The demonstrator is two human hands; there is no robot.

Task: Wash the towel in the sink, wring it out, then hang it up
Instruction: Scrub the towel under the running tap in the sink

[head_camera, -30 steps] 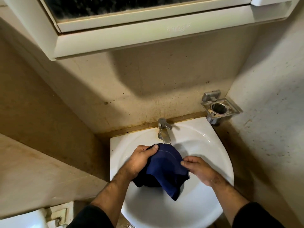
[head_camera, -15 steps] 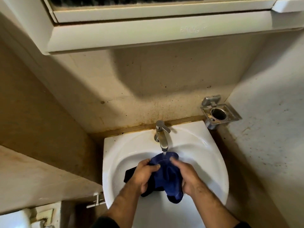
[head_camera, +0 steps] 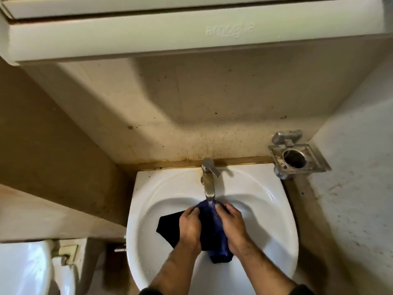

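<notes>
Now both hands, left (head_camera: pixel 190 225) & right (head_camera: pixel 230 224), grip the towel (head_camera: pixel 214 228) closed, just under the faucet (head_camera: pixel 208 179); water may splash out of the sink (head_camera: pixel 148 201) if the bunched cloth deflects the stream.

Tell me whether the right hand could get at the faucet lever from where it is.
Probably yes. The right hand grips the blue towel just below the spout, and nothing stands between it and the faucet lever; it would first have to let go of the towel.
</notes>
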